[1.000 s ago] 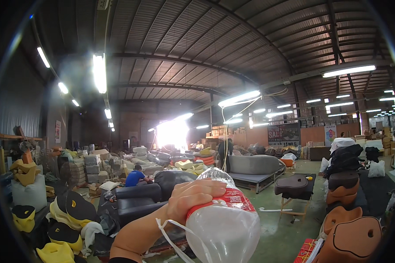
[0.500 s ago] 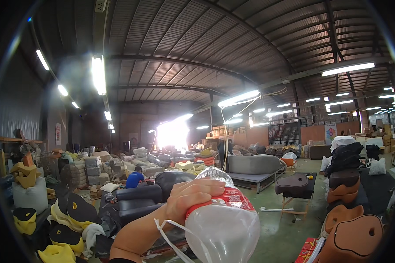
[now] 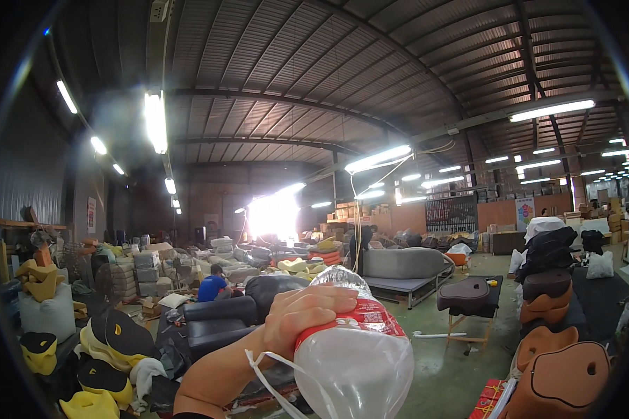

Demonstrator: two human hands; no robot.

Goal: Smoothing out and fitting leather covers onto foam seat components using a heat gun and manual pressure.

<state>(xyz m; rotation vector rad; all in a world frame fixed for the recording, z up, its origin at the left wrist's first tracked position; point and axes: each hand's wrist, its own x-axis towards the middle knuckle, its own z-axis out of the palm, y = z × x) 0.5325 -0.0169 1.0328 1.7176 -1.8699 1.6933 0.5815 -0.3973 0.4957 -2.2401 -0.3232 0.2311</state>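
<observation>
A big clear plastic bottle with a red printed label rises close in front of me at the lower middle. My left hand is closed round its label band from the left side, fingers across the top of it. A thin white strap hangs in a loop below the hand by the bottle's side. The end of the bottle nearest me runs off the lower edge, so its mouth is hidden. My right hand is not in view.
Black and yellow foam seat pieces lie at the lower left, beside a dark sofa. A person in blue is low among wrapped bundles. Brown seat parts stack at right; a small padded bench stands on the green floor.
The hand and bottle hold almost the same place. The person in blue has shifted posture slightly, and the whole view has moved a little.
</observation>
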